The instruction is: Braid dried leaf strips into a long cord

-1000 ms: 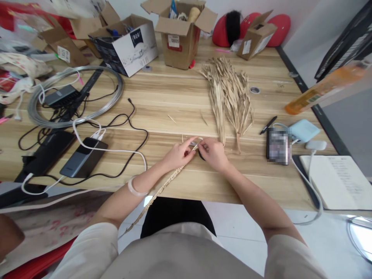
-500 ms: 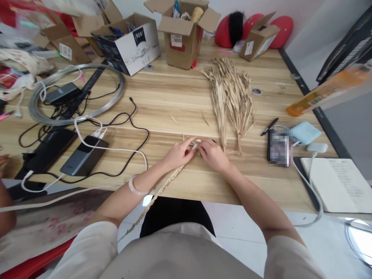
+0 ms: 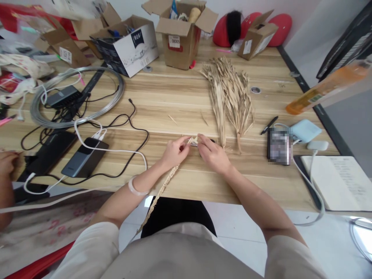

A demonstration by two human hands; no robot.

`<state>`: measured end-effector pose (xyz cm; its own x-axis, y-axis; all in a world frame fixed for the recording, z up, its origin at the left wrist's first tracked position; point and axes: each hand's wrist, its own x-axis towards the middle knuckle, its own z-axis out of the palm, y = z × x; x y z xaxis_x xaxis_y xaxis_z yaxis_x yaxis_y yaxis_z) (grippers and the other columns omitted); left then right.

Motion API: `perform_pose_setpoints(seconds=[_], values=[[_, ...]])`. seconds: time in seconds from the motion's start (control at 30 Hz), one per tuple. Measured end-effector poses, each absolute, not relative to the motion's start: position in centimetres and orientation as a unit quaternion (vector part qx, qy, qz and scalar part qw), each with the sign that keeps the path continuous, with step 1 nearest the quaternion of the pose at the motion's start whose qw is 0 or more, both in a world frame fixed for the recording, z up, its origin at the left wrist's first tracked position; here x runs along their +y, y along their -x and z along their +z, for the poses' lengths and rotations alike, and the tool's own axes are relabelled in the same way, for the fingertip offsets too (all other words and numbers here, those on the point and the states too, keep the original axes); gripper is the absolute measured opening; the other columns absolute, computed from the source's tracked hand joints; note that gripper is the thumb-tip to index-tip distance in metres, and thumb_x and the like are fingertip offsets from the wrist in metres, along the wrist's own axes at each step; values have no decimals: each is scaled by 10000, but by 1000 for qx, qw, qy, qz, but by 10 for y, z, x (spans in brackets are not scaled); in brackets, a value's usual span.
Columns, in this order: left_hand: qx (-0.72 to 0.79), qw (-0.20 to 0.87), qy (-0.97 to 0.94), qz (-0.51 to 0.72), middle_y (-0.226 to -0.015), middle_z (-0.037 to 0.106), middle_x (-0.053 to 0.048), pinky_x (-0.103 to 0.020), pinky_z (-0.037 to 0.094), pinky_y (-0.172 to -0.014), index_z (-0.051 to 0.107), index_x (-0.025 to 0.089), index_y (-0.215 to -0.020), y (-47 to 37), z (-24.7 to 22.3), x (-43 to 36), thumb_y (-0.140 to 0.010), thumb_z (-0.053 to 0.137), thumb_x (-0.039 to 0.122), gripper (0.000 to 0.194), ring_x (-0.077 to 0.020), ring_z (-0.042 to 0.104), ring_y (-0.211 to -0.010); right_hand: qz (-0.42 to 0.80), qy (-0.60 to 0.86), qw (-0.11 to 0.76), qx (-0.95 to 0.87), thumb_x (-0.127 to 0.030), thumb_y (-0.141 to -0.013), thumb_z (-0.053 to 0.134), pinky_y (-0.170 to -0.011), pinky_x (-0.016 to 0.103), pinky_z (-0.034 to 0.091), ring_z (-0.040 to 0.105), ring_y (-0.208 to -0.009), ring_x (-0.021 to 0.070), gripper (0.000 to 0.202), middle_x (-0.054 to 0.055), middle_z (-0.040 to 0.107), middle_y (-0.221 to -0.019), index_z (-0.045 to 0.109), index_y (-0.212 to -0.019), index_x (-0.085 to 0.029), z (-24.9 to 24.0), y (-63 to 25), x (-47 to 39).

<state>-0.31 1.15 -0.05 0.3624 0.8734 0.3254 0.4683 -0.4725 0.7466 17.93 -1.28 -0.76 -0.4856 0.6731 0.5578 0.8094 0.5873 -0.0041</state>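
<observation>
My left hand [image 3: 174, 152] pinches the upper end of a long pale braid of dried plant strips [image 3: 163, 190], which hangs down past the table's front edge toward my lap. At that upper end, light loose strips [image 3: 194, 138] spread between my two hands. My right hand [image 3: 213, 154] has its fingers closed on the right side of these strips; its fingertips are partly hidden. Beneath the hands, a small shiny object and a dark one show only in part. Just beyond my right hand lie bundles of dried leaves [image 3: 229, 97] on the wooden table.
A wire coil [image 3: 120, 87], cables and a power bank [image 3: 84, 155] lie left. Open cardboard boxes [image 3: 180, 44] stand at the back. On the right are a notebook [image 3: 334, 178], a pen [image 3: 269, 125] and an orange bottle [image 3: 325, 91]. Another person's hand [image 3: 7, 161] rests at far left.
My hands have moved slightly apart, showing more of the pale strips between them. The hanging braid has swung a little to the right. Another person's hand has come further into view at left.
</observation>
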Motion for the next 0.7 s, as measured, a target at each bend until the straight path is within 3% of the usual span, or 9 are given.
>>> perform_pose_setpoints(seconds=[0.3, 0.47, 0.53, 0.63, 0.7], values=[[443, 264, -764, 388, -444, 406, 89, -193, 329, -486, 603, 112, -1114, 4, 3, 12, -829, 516, 165, 303, -56, 366, -411, -95, 401, 332, -849, -62, -862, 426, -754, 316, 556, 661, -912, 207, 198, 145, 667, -1087, 606, -830, -138, -3, -179, -14], [439, 285, -759, 388, -458, 451, 74, -195, 332, -478, 600, 108, -1131, 4, 5, 11, -836, 514, 172, 314, -57, 381, -409, 126, 454, 429, -770, -126, -803, 515, -705, 319, 568, 673, -871, 201, 99, 136, 664, -1065, 584, -745, -168, -2, -174, -15], [436, 297, -754, 390, -468, 492, 64, -191, 334, -470, 596, 113, -1140, 4, 5, 11, -840, 510, 177, 318, -57, 396, -405, 275, 473, 466, -695, -152, -775, 546, -620, 283, 564, 680, -761, 163, 116, 129, 646, -1105, 601, -876, -169, -2, -172, -14], [430, 305, -753, 394, -468, 516, 58, -187, 330, -461, 594, 119, -1146, 4, 3, 10, -841, 512, 190, 324, -57, 401, -395, 453, 457, 475, -601, -181, -757, 561, -514, 228, 528, 666, -656, 119, 474, 118, 626, -1137, 500, -1227, -195, -3, -171, -11], [423, 308, -758, 389, -477, 532, 52, -188, 339, -470, 596, 117, -1140, 4, 3, 9, -840, 513, 194, 321, -59, 412, -401, 518, 426, 462, -580, -193, -750, 566, -485, 213, 509, 650, -616, 105, 612, 101, 644, -1067, 413, -1343, -198, -4, -171, -10]])
